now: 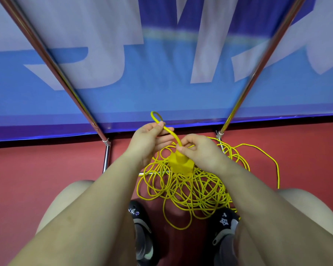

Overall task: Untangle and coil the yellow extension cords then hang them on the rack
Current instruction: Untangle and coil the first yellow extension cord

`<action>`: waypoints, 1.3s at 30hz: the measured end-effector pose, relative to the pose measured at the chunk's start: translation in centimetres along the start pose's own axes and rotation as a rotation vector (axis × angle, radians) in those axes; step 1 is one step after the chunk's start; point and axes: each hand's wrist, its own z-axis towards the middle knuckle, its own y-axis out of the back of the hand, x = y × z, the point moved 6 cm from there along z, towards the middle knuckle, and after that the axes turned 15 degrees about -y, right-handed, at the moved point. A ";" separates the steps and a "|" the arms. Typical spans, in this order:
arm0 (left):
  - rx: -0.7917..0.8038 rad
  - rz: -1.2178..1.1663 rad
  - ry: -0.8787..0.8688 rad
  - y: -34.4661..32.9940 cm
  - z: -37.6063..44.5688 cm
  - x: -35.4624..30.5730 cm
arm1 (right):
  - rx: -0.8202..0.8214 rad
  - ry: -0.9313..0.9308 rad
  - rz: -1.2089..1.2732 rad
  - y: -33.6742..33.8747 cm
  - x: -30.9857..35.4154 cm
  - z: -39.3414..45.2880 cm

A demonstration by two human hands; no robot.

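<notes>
Crouching over a red floor (pixel 37 169), a person holds the end of a yellow extension cord (pixel 168 131) up in front of them with both bare hands. The left hand (pixel 148 141) has its grip closed on the cord, thumb and fingertips pinching it where it bends into a small loop (pixel 156 117) that sticks up beyond the fingers. The right hand (pixel 202 150) also has its grip closed, fingers curled round the same cord just above the yellow socket block (pixel 180 164), which hangs below the two hands. Between the hands the cord runs in a short arc, from the left fingertips down to the right ones.

Under the block the rest of the yellow cords lie on the floor as a loose tangled heap (pixel 190 191) of overlapping loops, between the person's knees and just ahead of the feet. One strand (pixel 265 156) swings out to the right and curves back toward the right knee. The feet wear dark shoes (pixel 142 227) with small charms on top.

Two shiny metal poles of the rack (pixel 52 62) rise on either side, leaning outward in this wide view, their bases (pixel 106 156) standing on the floor near the heap. Behind them hangs a blue banner (pixel 161 83) with large pale lettering, too blurred to read.
</notes>
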 end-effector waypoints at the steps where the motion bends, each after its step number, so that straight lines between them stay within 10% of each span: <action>1: 0.007 -0.005 -0.003 -0.1 0.0 -0.1 | -0.027 0.005 0.012 0.3 0.1 0.1; 13: 0.364 0.322 0.050 -1.9 -1.8 1.1 | -0.033 -0.241 0.738 2.4 -0.8 0.3; 22: 0.480 0.380 -0.045 -1.5 -1.8 0.2 | -0.540 -0.010 0.027 6.6 -0.6 -0.3; 27: 0.542 0.463 -0.081 -1.1 -2.2 -0.2 | -0.305 0.263 -0.338 3.6 0.6 -0.4; 39: 0.091 0.721 -0.392 5.6 -1.7 -4.8 | -0.058 -0.015 -0.364 3.6 -2.1 0.3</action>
